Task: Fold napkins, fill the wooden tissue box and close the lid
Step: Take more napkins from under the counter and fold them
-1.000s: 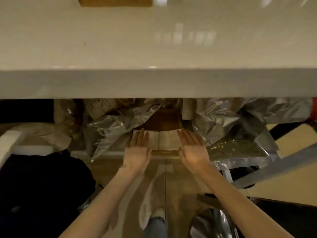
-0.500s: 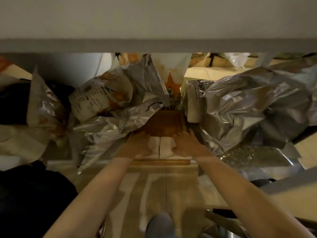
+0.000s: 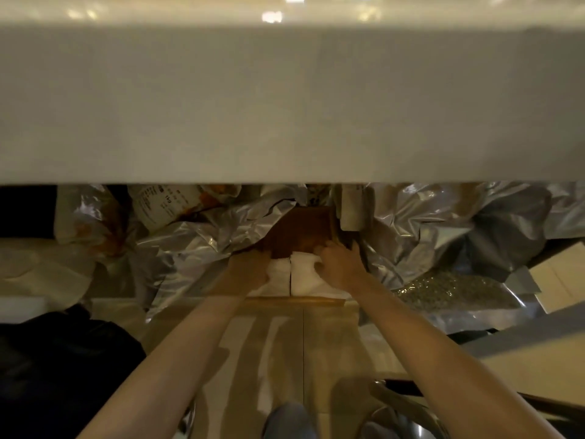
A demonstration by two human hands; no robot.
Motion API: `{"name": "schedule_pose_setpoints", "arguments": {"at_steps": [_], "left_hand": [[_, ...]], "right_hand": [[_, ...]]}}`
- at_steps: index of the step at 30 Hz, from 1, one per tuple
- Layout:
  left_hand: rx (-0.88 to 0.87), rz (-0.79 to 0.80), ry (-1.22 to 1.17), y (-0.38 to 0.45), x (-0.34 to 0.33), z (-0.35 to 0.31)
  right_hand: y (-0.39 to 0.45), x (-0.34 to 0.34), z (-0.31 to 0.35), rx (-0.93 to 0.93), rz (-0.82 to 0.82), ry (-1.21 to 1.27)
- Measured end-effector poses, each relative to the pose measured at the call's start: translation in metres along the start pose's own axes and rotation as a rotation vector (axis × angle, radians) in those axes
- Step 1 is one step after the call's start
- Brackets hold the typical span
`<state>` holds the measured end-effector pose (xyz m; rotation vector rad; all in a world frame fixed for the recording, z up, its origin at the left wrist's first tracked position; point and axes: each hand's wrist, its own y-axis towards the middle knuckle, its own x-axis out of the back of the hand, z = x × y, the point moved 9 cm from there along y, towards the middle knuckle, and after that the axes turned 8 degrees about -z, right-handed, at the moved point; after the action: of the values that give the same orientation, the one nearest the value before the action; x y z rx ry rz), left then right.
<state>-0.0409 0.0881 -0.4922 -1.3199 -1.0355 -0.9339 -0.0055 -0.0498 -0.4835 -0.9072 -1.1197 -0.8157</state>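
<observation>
Two stacks of white napkins [image 3: 292, 275] lie side by side in the head view, inside a wooden tissue box [image 3: 304, 228] that sits low beneath the pale worktop [image 3: 285, 106], whose thick front edge fills the upper half of the picture. The left hand [image 3: 250, 269] rests on the left stack and the right hand [image 3: 340, 264] on the right one, both arms reaching forward and down. On each hand the fingers curl down over the far edge of its stack; whether they clamp the paper or merely press it cannot be told. Crumpled silver foil bags [image 3: 427, 236] crowd both sides of the box, touching its walls. A printed packet [image 3: 164, 204] lies at the back left.
</observation>
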Motion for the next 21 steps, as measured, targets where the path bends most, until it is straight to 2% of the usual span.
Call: {"name": "schedule_pose_setpoints", "arguments": {"at_steps": [3,6,12,17,21], "left_hand": [[0.016,-0.063,-0.033,-0.01,0.005,0.004],[0.098,-0.05,-0.136,-0.032,0.022,0.008],[0.009,-0.028,-0.151,-0.095,0.078,-0.013],[-0.103,0.089,-0.201,-0.156,0.14,-0.043],[-0.128,0.115,-0.264,-0.197,0.196,-0.06]], "right_hand": [[-0.016,0.02,0.002,0.053,-0.08,0.021],[-0.039,0.039,0.004,0.053,-0.102,0.145],[-0.099,0.087,0.013,0.049,0.007,0.205],[-0.159,0.155,0.024,0.099,0.044,0.206],[-0.199,0.221,0.038,0.164,0.054,0.225]]}}
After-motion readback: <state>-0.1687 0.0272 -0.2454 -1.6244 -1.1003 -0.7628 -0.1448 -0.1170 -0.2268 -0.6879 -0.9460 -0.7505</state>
